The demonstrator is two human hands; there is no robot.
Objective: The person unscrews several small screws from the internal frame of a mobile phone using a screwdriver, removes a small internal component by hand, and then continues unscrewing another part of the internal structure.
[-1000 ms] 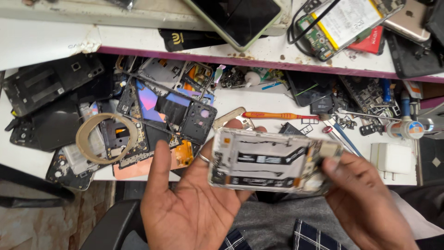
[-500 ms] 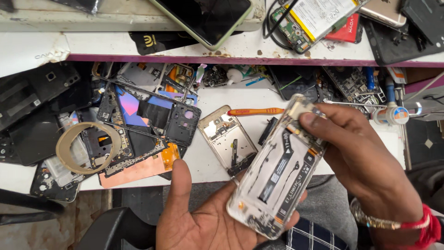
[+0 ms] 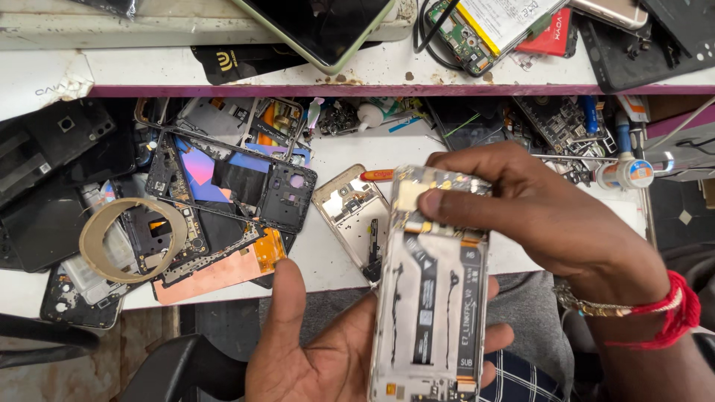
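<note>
An opened phone body (image 3: 432, 298), silver with black ribbon cables along its back, lies upright across the palm of my left hand (image 3: 313, 350), whose thumb sticks up beside it. My right hand (image 3: 551, 216) reaches over from the right. Its fingers press on the phone's top end, around the camera area. A red thread and a metal bracelet circle the right wrist.
A white workbench (image 3: 328, 156) carries a loose phone frame (image 3: 350, 205), a stack of dark frames and an orange panel (image 3: 223, 272), a tan tape ring (image 3: 134, 238), an orange-handled screwdriver (image 3: 378, 175) and small tools at right. A shelf above holds phones and a battery board (image 3: 491, 26).
The phone body has turned from lying sideways between both hands to standing lengthwise on my left palm. My right hand moved from its right end to its top.
</note>
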